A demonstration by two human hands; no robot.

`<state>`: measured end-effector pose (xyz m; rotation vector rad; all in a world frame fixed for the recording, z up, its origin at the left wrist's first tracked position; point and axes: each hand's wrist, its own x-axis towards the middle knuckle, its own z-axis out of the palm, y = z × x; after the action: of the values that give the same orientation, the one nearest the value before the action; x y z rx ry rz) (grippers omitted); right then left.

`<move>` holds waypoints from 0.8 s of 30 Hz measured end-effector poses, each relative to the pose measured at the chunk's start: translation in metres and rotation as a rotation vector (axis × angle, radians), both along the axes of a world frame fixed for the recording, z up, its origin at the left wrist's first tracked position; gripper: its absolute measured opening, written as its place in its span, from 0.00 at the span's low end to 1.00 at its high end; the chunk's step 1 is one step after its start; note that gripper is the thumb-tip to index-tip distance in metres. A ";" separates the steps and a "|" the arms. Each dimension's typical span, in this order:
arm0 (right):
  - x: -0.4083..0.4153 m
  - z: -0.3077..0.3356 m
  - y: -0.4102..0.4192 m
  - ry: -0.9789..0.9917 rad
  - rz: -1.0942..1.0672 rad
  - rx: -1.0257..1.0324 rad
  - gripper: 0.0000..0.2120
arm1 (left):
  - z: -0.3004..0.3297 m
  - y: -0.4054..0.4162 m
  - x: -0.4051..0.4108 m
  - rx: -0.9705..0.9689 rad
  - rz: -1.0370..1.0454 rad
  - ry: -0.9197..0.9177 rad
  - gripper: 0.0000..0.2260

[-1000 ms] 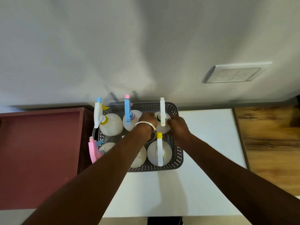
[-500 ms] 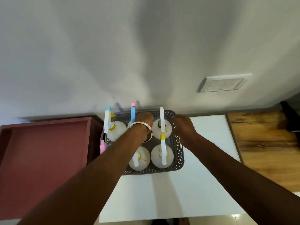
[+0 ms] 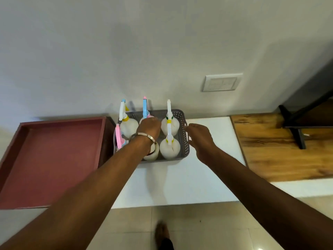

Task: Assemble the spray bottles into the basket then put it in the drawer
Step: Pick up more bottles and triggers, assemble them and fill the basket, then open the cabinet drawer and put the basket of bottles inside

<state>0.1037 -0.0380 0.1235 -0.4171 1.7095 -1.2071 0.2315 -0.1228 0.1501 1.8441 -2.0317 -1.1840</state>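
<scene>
Maroon drawer (image 3: 48, 159) sits open at far left, its right wall just beside the grey perforated basket (image 3: 182, 134) on the white counter (image 3: 180, 181). Basket is against the wall and holds the spray bottles upright in two rows. Pink-trigger bottle (image 3: 118, 139) at the front left corner, mostly hidden by the forearm. White-trigger, yellow-collar bottle (image 3: 128, 126) back left. Blue-trigger bottle (image 3: 145, 109) back centre, body covered by the left hand (image 3: 148, 129). That hand reaches into the middle of the basket, fingers curled down over the back-centre bottle; looks like a grip on it, but the contact is hidden, so can't confirm. Metal bangle (image 3: 144, 137) on that wrist, above a partly hidden front-centre bottle (image 3: 153, 153). Two white bottles in the right column: back (image 3: 170, 125) and front (image 3: 170, 147). Right hand (image 3: 200, 139) is outside the basket at its right wall, fingers loosely curled, tips at or just off the rim, holding nothing. Wall switch plate (image 3: 221, 83) above right; wooden top (image 3: 281, 147) at far right with a black stand (image 3: 297, 134) on it.
</scene>
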 end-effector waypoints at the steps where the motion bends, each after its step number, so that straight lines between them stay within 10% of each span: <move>1: 0.005 0.002 0.015 -0.003 -0.002 -0.001 0.09 | 0.002 0.012 0.007 -0.016 0.065 0.083 0.15; 16: 0.099 -0.086 0.220 -0.102 -0.189 0.175 0.21 | -0.097 0.219 0.158 -0.033 0.196 0.293 0.14; 24: 0.129 -0.184 0.293 -0.109 -0.215 0.295 0.24 | -0.205 0.275 0.199 0.415 0.656 0.407 0.04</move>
<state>0.2323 0.2546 -0.0604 0.0106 1.8347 -1.0824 0.4306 0.1526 -0.0544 1.9797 -0.9032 -1.6479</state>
